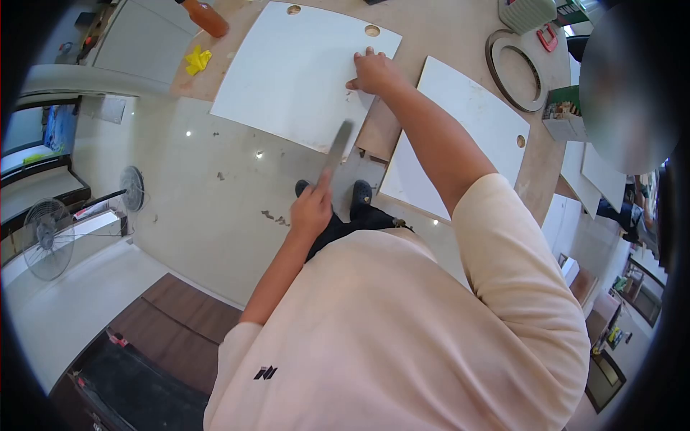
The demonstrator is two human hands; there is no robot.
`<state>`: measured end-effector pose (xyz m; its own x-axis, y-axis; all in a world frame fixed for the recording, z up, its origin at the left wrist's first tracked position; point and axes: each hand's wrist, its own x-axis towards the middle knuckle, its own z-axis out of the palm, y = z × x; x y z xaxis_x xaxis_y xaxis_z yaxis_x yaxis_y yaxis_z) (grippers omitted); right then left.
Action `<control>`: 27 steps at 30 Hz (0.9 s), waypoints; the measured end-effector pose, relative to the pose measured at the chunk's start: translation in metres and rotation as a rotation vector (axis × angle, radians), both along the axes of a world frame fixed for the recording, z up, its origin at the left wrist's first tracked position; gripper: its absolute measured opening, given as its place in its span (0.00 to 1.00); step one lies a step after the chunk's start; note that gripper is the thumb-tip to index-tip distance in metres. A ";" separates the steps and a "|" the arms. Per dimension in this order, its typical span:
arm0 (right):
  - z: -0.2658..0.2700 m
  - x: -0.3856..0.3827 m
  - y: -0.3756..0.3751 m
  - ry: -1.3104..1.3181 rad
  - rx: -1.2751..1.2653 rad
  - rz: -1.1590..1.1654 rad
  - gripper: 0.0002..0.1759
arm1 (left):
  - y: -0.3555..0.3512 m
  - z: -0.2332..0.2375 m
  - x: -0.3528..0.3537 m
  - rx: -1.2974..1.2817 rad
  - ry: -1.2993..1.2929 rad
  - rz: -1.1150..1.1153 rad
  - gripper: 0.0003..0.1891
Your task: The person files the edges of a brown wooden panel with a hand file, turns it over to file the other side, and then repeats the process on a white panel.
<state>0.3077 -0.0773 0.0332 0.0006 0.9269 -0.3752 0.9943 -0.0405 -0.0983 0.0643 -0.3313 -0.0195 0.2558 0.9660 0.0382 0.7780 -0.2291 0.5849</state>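
Observation:
In my left hand (313,208) is a long flat grey file (341,144), gripped at its lower end with the fingers closed round it. The file points up toward the near right corner of a white board (287,79) and overlaps its edge in this view. My right hand (371,72) lies on that board near its right edge, fingers spread and thumb out to the side. Two round holes show along the board's far edge, one just beyond my right fingertips. A second white board (460,122) with a round hole lies under my right forearm.
An orange bottle (207,19) and a crumpled yellow piece (198,60) sit at the table's left. Rolls of edging strip (496,68), a red clamp (548,37) and a box (564,118) stand right. Fans (49,239) are on the left; a person (636,212) is far right.

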 end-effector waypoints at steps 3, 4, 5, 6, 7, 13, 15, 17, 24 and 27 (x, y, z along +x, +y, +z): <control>0.006 0.001 -0.001 0.001 -0.012 -0.001 0.46 | 0.031 0.013 0.033 -0.015 0.050 -0.033 0.28; 0.009 0.001 -0.002 0.002 -0.017 0.001 0.46 | 0.031 0.013 0.030 -0.008 0.047 -0.035 0.28; 0.010 0.002 -0.001 0.005 -0.024 0.000 0.46 | 0.031 0.011 0.026 -0.003 0.047 -0.040 0.28; 0.008 0.001 0.001 -0.003 -0.003 0.007 0.46 | 0.021 0.009 0.010 -0.034 0.048 -0.008 0.27; 0.003 0.001 0.001 -0.007 0.013 0.009 0.46 | 0.004 0.007 -0.015 -0.070 0.053 0.020 0.27; 0.007 0.000 0.001 -0.006 -0.039 0.004 0.47 | 0.031 0.007 0.011 -0.060 0.065 -0.015 0.27; 0.006 0.002 -0.001 -0.016 -0.045 0.009 0.47 | 0.038 0.013 0.020 -0.051 0.092 -0.041 0.28; 0.003 0.002 0.003 -0.025 -0.039 0.025 0.47 | 0.037 0.013 0.008 -0.027 0.125 -0.056 0.29; 0.004 0.000 0.005 0.005 -0.049 0.007 0.47 | 0.032 0.009 0.006 -0.063 0.085 -0.048 0.27; 0.012 0.003 0.000 -0.023 -0.016 0.022 0.46 | 0.053 0.021 0.035 -0.077 0.073 -0.073 0.27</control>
<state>0.3110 -0.0768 0.0449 -0.0112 0.9207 -0.3901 0.9970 -0.0197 -0.0752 0.0995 -0.2787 0.0012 0.3244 0.9442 -0.0571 0.8024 -0.2428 0.5451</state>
